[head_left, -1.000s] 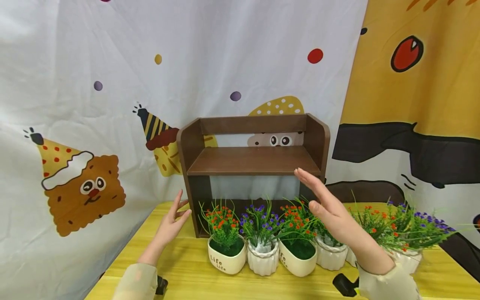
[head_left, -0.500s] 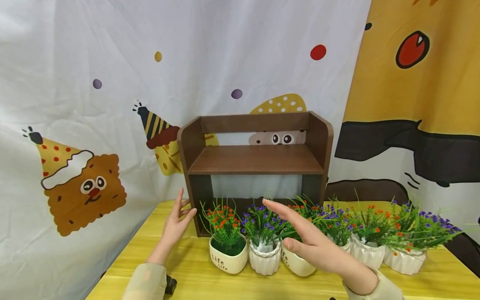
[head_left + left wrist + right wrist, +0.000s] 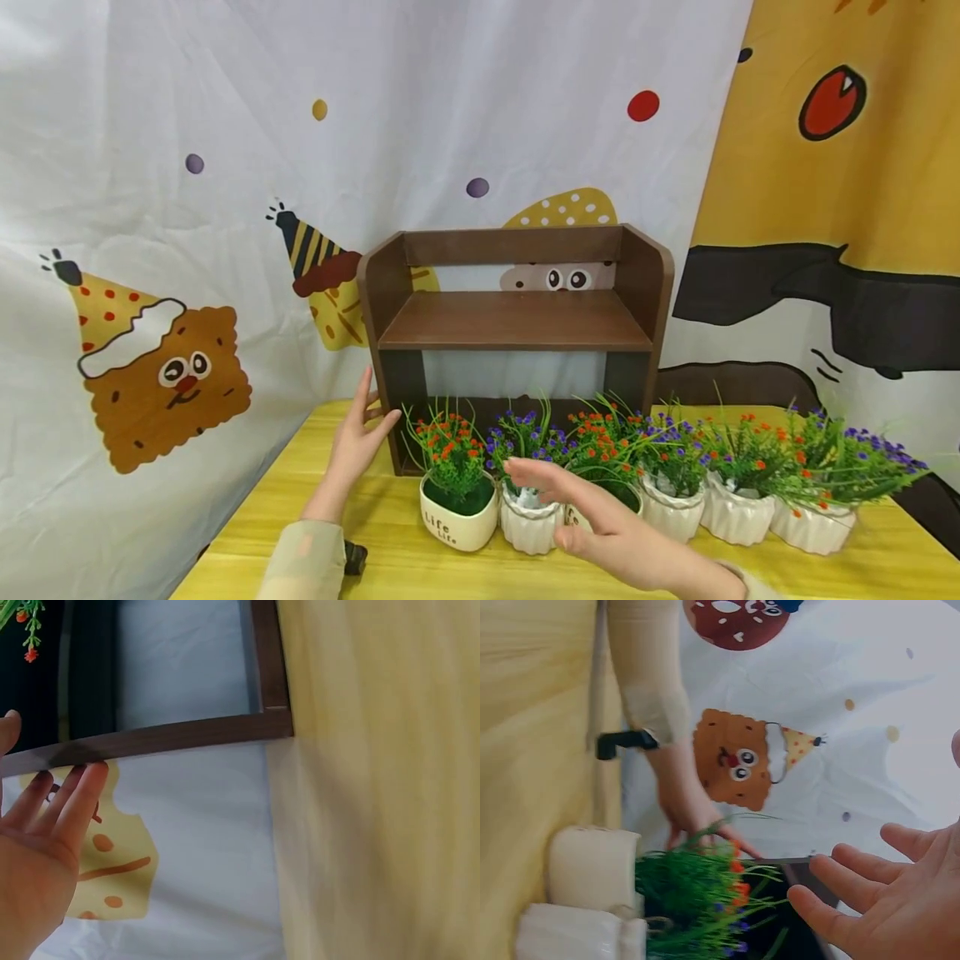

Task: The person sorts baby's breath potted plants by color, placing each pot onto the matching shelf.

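A brown two-tier shelf [image 3: 517, 321] stands at the back of the table. My left hand [image 3: 354, 446] is beside its left side panel, fingers extended; in the left wrist view the fingertips [image 3: 94, 774] meet the panel's edge. In front of the shelf is a cream "Life" pot [image 3: 459, 517] with red-orange flowers, then a ribbed white pot [image 3: 531, 529] with purple ones. My right hand [image 3: 611, 527], fingers straight and holding nothing, hovers before these and partly hides another cream pot [image 3: 628, 497] with red-orange flowers. The right wrist view shows the same spread hand [image 3: 900, 900].
Several more ribbed white pots continue the row rightward, among them one with purple flowers [image 3: 671, 512] and one at the right end [image 3: 813, 529]. The yellow wood-grain table [image 3: 247, 542] meets a white cartoon-print curtain [image 3: 150, 208] behind the shelf.
My right hand has swept left and down, from in front of the shelf's right side to before the middle pots. The left hand has shifted slightly right, closer against the shelf's side.
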Available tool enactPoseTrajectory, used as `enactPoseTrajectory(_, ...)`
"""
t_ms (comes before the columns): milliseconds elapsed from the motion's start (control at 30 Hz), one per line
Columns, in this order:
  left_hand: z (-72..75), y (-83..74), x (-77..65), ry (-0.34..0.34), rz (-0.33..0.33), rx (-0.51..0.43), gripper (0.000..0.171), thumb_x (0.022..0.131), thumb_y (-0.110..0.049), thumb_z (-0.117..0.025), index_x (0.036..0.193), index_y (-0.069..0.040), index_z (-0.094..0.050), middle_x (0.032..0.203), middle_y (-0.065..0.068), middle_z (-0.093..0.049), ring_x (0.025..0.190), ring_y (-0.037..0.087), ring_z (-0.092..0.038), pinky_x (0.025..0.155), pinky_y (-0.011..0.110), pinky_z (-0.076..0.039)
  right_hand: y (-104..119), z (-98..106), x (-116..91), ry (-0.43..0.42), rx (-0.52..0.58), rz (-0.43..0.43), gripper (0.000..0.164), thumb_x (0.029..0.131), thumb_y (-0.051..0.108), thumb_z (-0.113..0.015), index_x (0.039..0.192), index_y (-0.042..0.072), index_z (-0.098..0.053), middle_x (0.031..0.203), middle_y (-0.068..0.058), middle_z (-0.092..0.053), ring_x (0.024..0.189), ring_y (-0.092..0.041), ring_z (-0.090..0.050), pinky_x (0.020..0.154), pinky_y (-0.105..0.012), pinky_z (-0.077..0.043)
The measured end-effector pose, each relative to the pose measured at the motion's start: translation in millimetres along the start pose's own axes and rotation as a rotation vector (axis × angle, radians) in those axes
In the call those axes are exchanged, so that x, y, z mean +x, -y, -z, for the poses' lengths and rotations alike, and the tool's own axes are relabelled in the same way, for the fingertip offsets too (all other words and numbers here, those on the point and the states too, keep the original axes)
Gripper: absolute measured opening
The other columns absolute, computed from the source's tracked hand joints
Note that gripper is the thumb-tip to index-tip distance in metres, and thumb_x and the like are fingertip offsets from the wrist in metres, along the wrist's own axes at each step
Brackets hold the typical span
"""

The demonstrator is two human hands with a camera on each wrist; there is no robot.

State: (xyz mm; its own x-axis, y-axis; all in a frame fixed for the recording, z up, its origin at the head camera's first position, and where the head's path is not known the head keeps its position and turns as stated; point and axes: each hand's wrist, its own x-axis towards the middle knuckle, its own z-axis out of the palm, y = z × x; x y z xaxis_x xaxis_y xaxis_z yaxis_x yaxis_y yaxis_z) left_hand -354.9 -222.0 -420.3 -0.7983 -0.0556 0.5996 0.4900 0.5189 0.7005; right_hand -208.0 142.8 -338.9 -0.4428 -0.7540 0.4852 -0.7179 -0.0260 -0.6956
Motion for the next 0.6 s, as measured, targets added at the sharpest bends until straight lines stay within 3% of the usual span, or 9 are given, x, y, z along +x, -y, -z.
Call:
enactPoseTrajectory(300, -4.0, 3.7, 1.7, -0.052, -0.107, 0.088, 0.089, 0.086, -0.008, -0.074, 0.156, -0.024, -0.022, 0.128, 0.03, -0.056, 0.091, 0.043, -0.066, 0.072, 0.051, -0.056, -31, -24, -8, 0.088, 0.213, -0.095, 0.05, 0.105, 0.011, -0.041, 0.153, 0.007, -0.026, 0.151, -0.006, -0.038, 0.133, -0.026, -0.042, 0.101, -0.038, -0.042)
enactPoseTrajectory(467, -2.1, 3.9, 3.2, -0.044, -0.138, 0.133, 0.09, 0.087, -0.005, -0.072, 0.157, -0.027, -0.02, 0.128, 0.03, -0.055, 0.086, 0.041, -0.068, 0.071, 0.052, -0.056, -51, -36, -10, 0.153, 0.295, -0.187, 0.059, 0.103, 0.03, -0.049, 0.15, 0.001, -0.028, 0.15, -0.002, -0.039, 0.132, -0.02, -0.043, 0.1, -0.038, -0.044)
enactPoseTrajectory(600, -2.1, 3.5, 8.9, -0.034, -0.156, 0.148, 0.09, 0.088, -0.005, -0.072, 0.157, -0.028, -0.018, 0.125, 0.031, -0.057, 0.083, 0.04, -0.069, 0.069, 0.051, -0.056, -66, -45, -9, 0.107, 0.305, -0.212, 0.075, 0.097, 0.041, -0.057, 0.146, -0.008, -0.027, 0.151, -0.009, -0.037, 0.131, -0.014, -0.043, 0.097, -0.039, -0.046)
